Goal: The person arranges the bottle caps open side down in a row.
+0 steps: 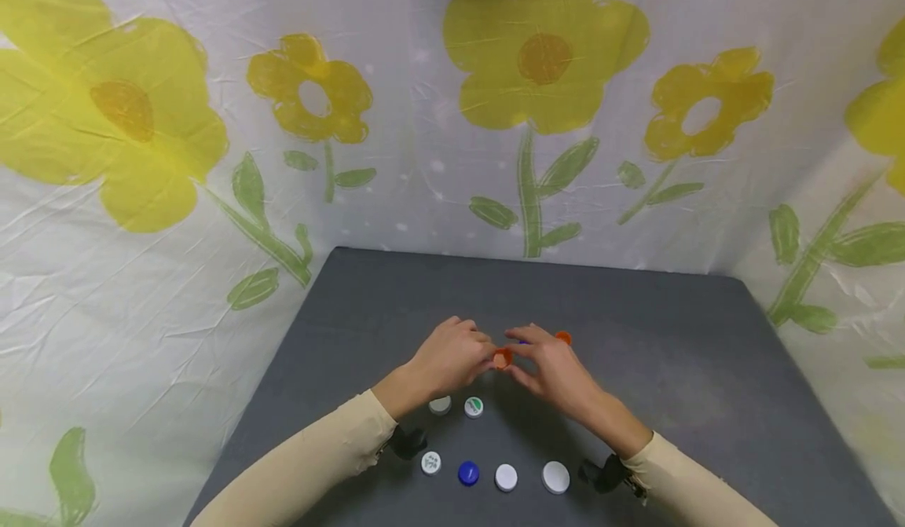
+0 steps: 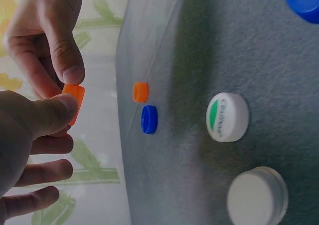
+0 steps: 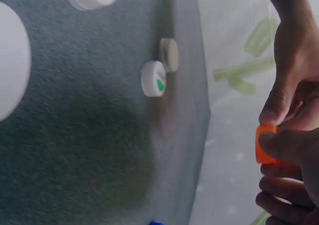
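An orange bottle cap (image 1: 503, 358) is held up above the table between both hands, its hollow inside facing the head camera. My left hand (image 1: 452, 354) pinches it from the left, thumb on its side in the left wrist view. From the other side my right hand (image 1: 558, 366) pinches the same cap (image 3: 264, 145) between thumb and fingers. Beyond the hands, a second orange cap (image 2: 140, 92) and a blue cap (image 2: 149, 119) stand on the table. In the head view the right hand partly covers both.
Nearer me on the dark grey table (image 1: 672, 370) sit a white cap with green print (image 1: 474, 408), a plain white cap (image 1: 440, 406), a printed white cap (image 1: 430, 462), a dark blue cap (image 1: 468, 473) and a larger white lid (image 1: 555, 477). A flowered curtain (image 1: 410, 158) surrounds the table.
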Tool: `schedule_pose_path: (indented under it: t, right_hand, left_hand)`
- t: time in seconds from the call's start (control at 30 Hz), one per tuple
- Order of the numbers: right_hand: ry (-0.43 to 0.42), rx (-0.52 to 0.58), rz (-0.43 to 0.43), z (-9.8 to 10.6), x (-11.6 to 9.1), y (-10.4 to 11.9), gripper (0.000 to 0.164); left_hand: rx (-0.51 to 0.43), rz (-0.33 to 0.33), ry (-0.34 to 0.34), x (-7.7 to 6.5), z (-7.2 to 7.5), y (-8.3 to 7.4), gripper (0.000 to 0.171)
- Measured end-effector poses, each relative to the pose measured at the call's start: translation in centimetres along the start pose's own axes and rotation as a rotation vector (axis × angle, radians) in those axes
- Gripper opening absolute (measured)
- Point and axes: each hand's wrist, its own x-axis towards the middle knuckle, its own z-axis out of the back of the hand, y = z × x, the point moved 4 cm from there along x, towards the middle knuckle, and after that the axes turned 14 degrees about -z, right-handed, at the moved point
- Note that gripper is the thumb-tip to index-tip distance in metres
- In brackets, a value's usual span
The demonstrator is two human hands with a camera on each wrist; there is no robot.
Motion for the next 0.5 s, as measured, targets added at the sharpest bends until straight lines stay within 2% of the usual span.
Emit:
schedule_pose_path:
  t: [0.23, 0.5]
  right_hand:
    - [0.057, 0.048, 0.027, -1.2, -0.9, 0.0, 0.03]
    - [0.087, 0.076, 0.05, -2.0, -1.4, 0.2, 0.028]
  left_hand:
    - [-0.074, 0.0, 0.014, -1.2, -0.9, -0.7, 0.014]
    - [-0.079, 0.002, 0.002, -2.0, -1.7, -1.4, 0.016]
